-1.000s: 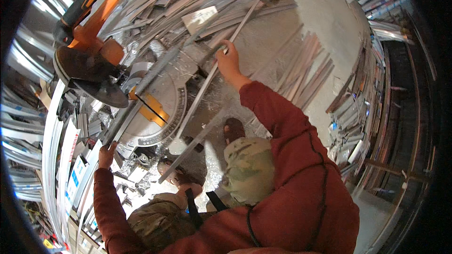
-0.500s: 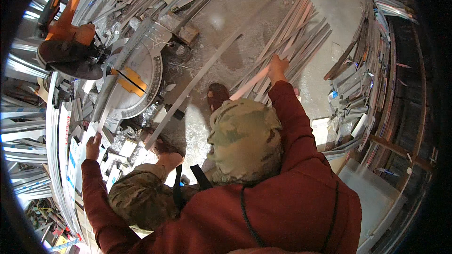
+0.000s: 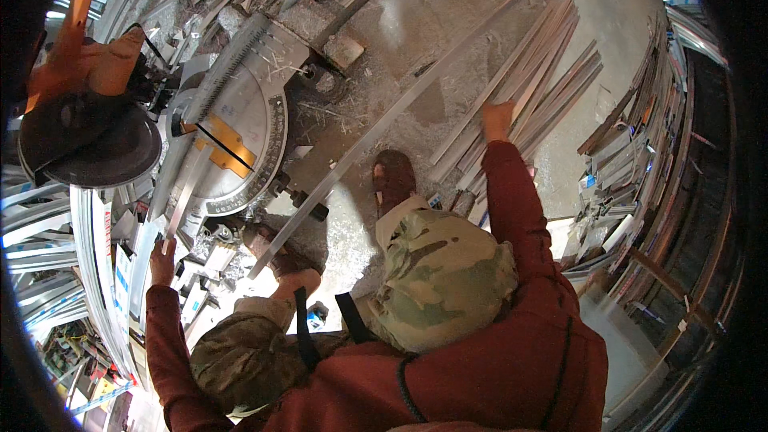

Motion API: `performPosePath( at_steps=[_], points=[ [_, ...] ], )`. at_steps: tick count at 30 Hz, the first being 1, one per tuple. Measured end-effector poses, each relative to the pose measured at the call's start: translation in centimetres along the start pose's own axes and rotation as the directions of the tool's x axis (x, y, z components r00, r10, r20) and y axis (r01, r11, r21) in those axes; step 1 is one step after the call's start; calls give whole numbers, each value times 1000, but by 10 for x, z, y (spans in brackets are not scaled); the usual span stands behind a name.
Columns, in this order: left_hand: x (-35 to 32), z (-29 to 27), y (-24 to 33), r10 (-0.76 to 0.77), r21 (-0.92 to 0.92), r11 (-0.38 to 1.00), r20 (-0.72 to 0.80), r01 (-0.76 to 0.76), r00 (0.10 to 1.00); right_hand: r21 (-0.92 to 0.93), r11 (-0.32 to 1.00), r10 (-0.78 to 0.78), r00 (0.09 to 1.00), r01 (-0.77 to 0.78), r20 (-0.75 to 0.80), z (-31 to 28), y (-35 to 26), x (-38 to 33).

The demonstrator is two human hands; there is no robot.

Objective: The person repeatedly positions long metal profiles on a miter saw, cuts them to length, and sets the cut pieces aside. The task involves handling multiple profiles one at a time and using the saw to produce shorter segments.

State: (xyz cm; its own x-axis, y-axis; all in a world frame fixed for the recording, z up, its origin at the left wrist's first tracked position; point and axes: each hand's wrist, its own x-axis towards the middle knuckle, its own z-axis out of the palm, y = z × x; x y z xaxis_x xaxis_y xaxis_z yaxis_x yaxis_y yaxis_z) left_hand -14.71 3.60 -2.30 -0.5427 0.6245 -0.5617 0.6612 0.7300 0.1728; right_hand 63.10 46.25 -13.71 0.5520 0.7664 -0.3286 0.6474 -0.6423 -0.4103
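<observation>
Head view: looking down past the person's knees onto a workshop floor strewn with metal shavings, described from the left edge across.
Saw: an orange-handled mitre saw [image 3: 80, 104] sits at far left, its round turntable [image 3: 240, 144] just to the right of the blade guard.
Left hand: the left hand [image 3: 162, 260] rests low at the left, its fingers laid on the near end of a short pale strip [image 3: 182, 200]; whether they close round it or only press on it I cannot tell.
Short strip, axis: it runs from that hand up and slightly rightward onto the saw's table.
Long bar: a long aluminium bar [image 3: 384, 124] lies slantwise across the floor, its low end near the left foot [image 3: 292, 276], its high end far up at the right; neither hand is on it.
Right foot: the shoe [image 3: 394, 180] stands just right of the bar's middle.
Right hand: the right hand [image 3: 498, 120] is stretched well forward, fingers down on the stacked bundle of profiles [image 3: 544, 80]; the grip is hidden, so open or clasped I cannot tell.
Bundle, axis: the lengths lie parallel to the long bar, lower left to upper right, extending beyond the hand on its far side.
Nearer hand: the right one touches the bundle; the left is well apart from it, over by the saw.
Far right: racks of stored profiles [image 3: 640, 144] line the wall.
</observation>
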Motion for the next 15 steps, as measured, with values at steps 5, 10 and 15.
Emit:
performPosePath(
  at_steps=[5,10,15],
  points=[
    [17,-3,41,52,-54,997,-12,-53,999,-357,809,-526,846,466,-88,-24,-24,16],
    [12,6,37,100,-25,994,-161,-106,982,-436,351,-869,462,829,177,54,-50,-3],
    [5,-8,30,17,-45,999,-175,-26,984,-329,395,-783,502,858,367,50,-51,-27]
  ],
)
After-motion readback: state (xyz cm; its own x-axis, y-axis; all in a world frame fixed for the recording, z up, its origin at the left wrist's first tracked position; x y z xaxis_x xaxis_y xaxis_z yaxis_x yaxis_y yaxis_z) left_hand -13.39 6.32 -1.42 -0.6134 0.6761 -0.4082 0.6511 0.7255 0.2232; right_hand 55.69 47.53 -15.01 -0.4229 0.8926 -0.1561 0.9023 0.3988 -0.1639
